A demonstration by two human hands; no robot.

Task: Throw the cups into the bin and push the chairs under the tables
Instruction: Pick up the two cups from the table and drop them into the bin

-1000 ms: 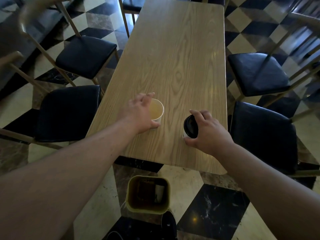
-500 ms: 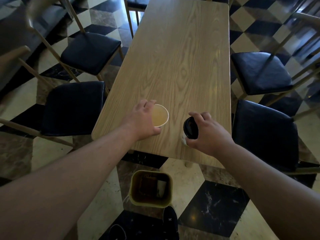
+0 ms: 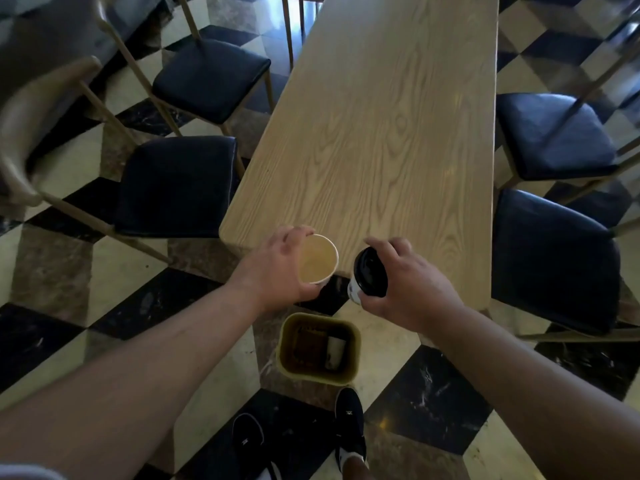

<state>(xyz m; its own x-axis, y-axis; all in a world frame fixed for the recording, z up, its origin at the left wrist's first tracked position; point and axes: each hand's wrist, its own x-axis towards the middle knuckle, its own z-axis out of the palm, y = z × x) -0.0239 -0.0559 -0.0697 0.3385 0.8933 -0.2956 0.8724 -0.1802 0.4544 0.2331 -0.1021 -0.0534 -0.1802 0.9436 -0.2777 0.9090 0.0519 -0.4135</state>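
My left hand [image 3: 277, 268] grips an open paper cup [image 3: 318, 259] with a pale inside, held at the near edge of the wooden table [image 3: 381, 126]. My right hand [image 3: 408, 289] holds a white cup with a black lid [image 3: 370, 274], tilted, just past the table's near edge. A small yellowish bin [image 3: 287, 344] stands on the floor below both cups, with some dark and white rubbish inside. Black-cushioned chairs stand pulled out on both sides: two on the left [image 3: 176, 185] [image 3: 211, 77] and two on the right [image 3: 554, 258] [image 3: 554, 133].
The floor is black, cream and brown checkered tile. My two black shoes [image 3: 349, 424] stand just behind the bin. Another chair's legs [image 3: 291, 26] show at the table's far end. A curved wooden chair back [image 3: 31, 133] rises at far left.
Both hands have lifted their cups off the table and drawn them back toward me, over the table's near edge and above the bin. The view has pulled back as well.
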